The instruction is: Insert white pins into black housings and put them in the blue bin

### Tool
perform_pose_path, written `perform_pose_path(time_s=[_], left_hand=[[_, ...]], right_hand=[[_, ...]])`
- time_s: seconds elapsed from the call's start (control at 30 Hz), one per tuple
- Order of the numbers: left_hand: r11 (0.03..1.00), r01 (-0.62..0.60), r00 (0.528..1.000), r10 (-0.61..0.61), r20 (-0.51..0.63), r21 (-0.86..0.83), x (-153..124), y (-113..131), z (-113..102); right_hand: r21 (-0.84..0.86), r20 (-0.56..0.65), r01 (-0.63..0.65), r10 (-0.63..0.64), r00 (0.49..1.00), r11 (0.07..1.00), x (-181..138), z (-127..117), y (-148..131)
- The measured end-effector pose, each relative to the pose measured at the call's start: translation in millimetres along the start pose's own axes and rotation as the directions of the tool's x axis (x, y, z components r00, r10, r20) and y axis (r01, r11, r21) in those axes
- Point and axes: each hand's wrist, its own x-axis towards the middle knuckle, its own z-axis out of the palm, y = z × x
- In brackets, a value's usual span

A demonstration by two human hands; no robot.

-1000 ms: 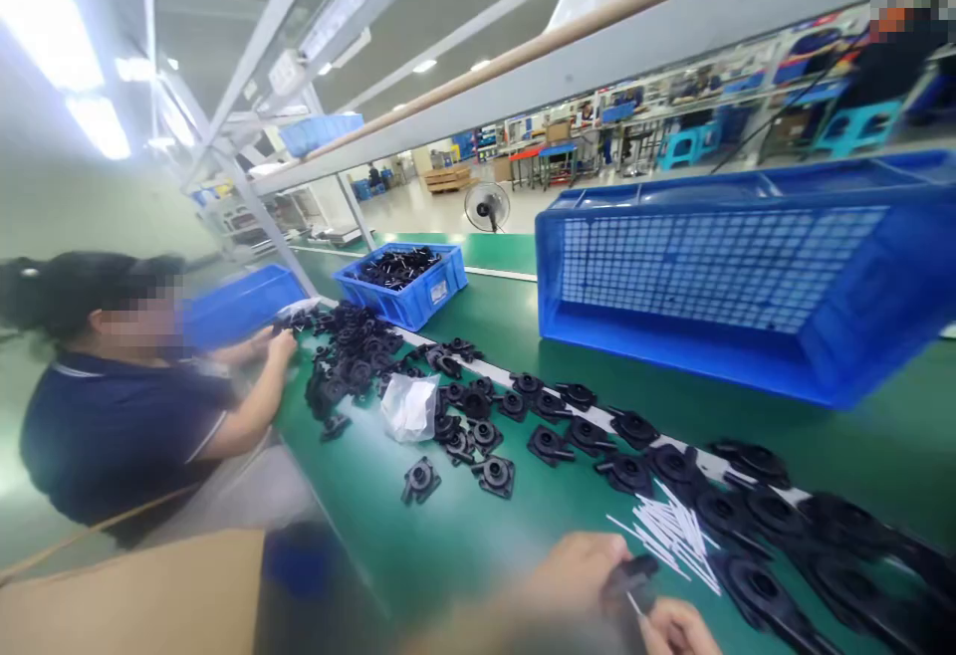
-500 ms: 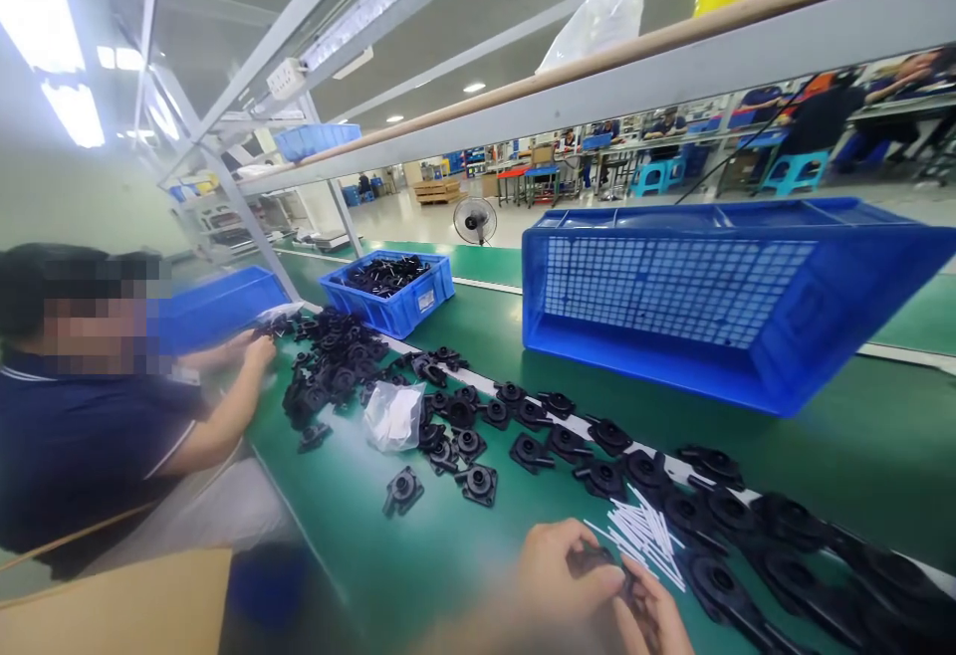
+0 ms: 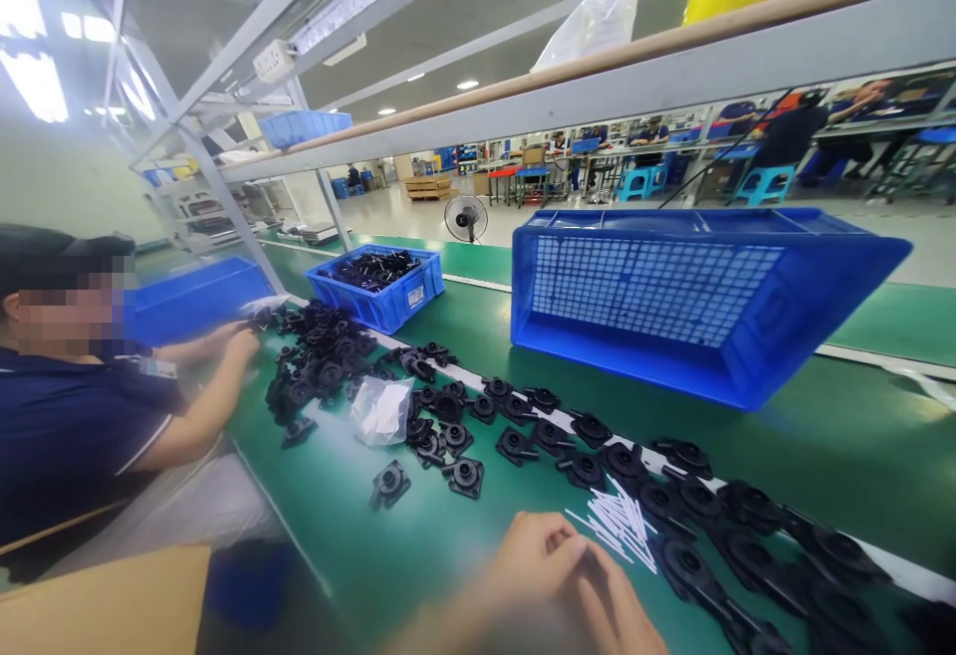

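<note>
Head view: left hand (image 3: 534,560) and right hand (image 3: 616,600) pressed together at bottom edge, blurred — grip contents can't tell. White sticks (image 3: 616,526) just beyond fingers, black parts (image 3: 523,426) strewn further, blue crate (image 3: 694,297) behind.

The scene is brightly and evenly lit by ceiling strip lights (image 3: 30,78), which are blown out to white glare at the upper left. Only soft, faint shadows are cast on the green counter (image 3: 858,456). Straight shelf rails are bent by wide-angle distortion toward the edges, and the two hands (image 3: 553,585) at the bottom are blurred.
</note>
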Motion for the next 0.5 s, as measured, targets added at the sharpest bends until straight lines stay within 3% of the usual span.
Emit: perform_pose_path(time_s=[0.07, 0.23, 0.37, 0.5], left_hand=[[0.998, -0.037, 0.998, 0.035, -0.061, -0.040, 1.6, 1.6, -6.5], [0.993, -0.067, 0.978, 0.047, -0.204, -0.092, 4.8, 2.0, -22.9], [0.991, -0.086, 0.964, 0.056, -0.259, -0.107, 8.4, -5.4, -29.3], [0.993, -0.112, 0.929, 0.114, -0.353, 0.025, 10.5, -12.3, -36.6]], right_hand=[[-0.086, 0.040, 0.074, -0.071, 0.997, 0.994, 1.4, -13.0, 1.8], [-0.253, 0.001, 0.229, -0.237, 0.972, 0.940, -2.5, -34.5, -6.3], [-0.392, 0.210, 0.166, -0.088, 0.974, 0.905, -7.7, -28.8, -15.7], [-0.380, 0.249, 0.110, -0.012, 0.968, 0.918, -6.8, -38.6, -30.0]])
